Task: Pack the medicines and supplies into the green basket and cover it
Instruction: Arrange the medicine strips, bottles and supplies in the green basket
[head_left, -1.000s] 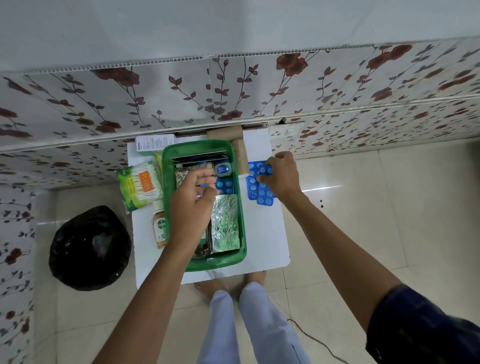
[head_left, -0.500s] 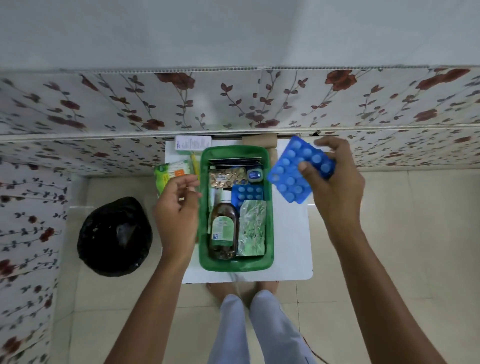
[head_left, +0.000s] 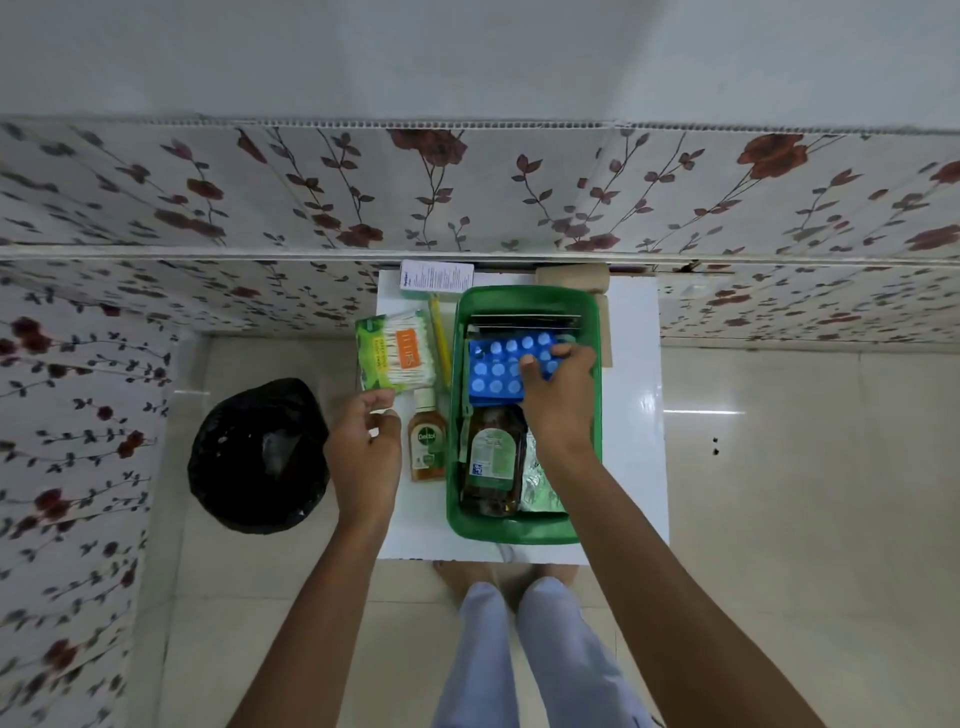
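The green basket (head_left: 524, 534) stands on a small white table (head_left: 631, 415). Inside it lie a large brown bottle (head_left: 491, 462), a foil packet (head_left: 540, 486) and a dark flat pack at the far end. My right hand (head_left: 558, 400) is inside the basket, gripping the blue blister packs (head_left: 498, 371) over the other contents. My left hand (head_left: 363, 457) hovers left of the basket, fingers loosely curled, holding nothing. Near it on the table lie a cotton swab pack (head_left: 395, 353), a small Dettol bottle (head_left: 427, 441) and a yellow stick (head_left: 440, 338).
A white medicine box (head_left: 436, 278) and tan bandage rolls (head_left: 571, 278) sit at the table's far edge against the floral wall. A black bin bag (head_left: 260, 457) stands on the tiled floor to the left. My legs and feet are below the table's near edge.
My right hand lifted the blue blister packs off the table right of the basket and brought them down into the basket. My left hand withdrew from the basket to its left side.
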